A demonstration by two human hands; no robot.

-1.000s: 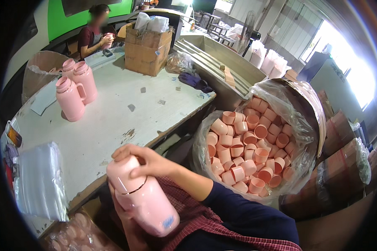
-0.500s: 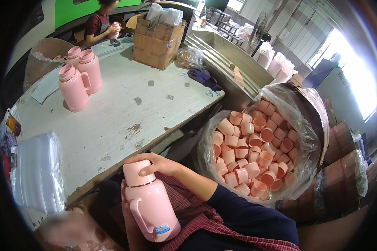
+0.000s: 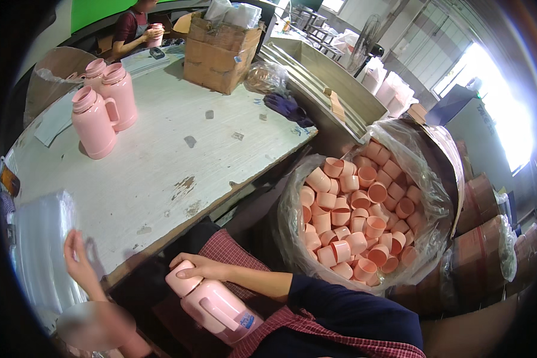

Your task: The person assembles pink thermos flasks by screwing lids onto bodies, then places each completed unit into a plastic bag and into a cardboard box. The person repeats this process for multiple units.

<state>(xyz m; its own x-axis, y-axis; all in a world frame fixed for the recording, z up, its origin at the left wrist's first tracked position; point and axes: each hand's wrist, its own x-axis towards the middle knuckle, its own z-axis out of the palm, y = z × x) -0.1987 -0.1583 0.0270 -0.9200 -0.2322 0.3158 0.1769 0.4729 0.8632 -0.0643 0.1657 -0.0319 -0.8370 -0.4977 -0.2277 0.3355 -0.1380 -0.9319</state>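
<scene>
A pink thermos flask (image 3: 218,307) with a side handle and a blue label lies tilted on my lap, against the red checked apron. My right hand (image 3: 200,268) is closed around its pink cup lid (image 3: 182,278), at the flask's upper left end. My left hand (image 3: 77,256) is raised at the table's near left, empty, with its fingers stretched out. Right beside it lies a stack of clear plastic bags (image 3: 42,256). Farther back on the table stand three pink flasks without cup lids, the nearest flask (image 3: 94,128) showing its open threaded neck.
At my right is a large plastic-lined bin (image 3: 286,221) full of loose pink cups (image 3: 355,241). A cardboard box (image 3: 218,59), dark gloves (image 3: 287,109) and a bundled clear bag (image 3: 265,77) sit at the table's far side. A co-worker (image 3: 131,30) holds a pink flask beyond it.
My left hand has left the flask and moved left to the plastic bags. The flask has tipped over further and sunk lower on my lap, my right hand still on its lid.
</scene>
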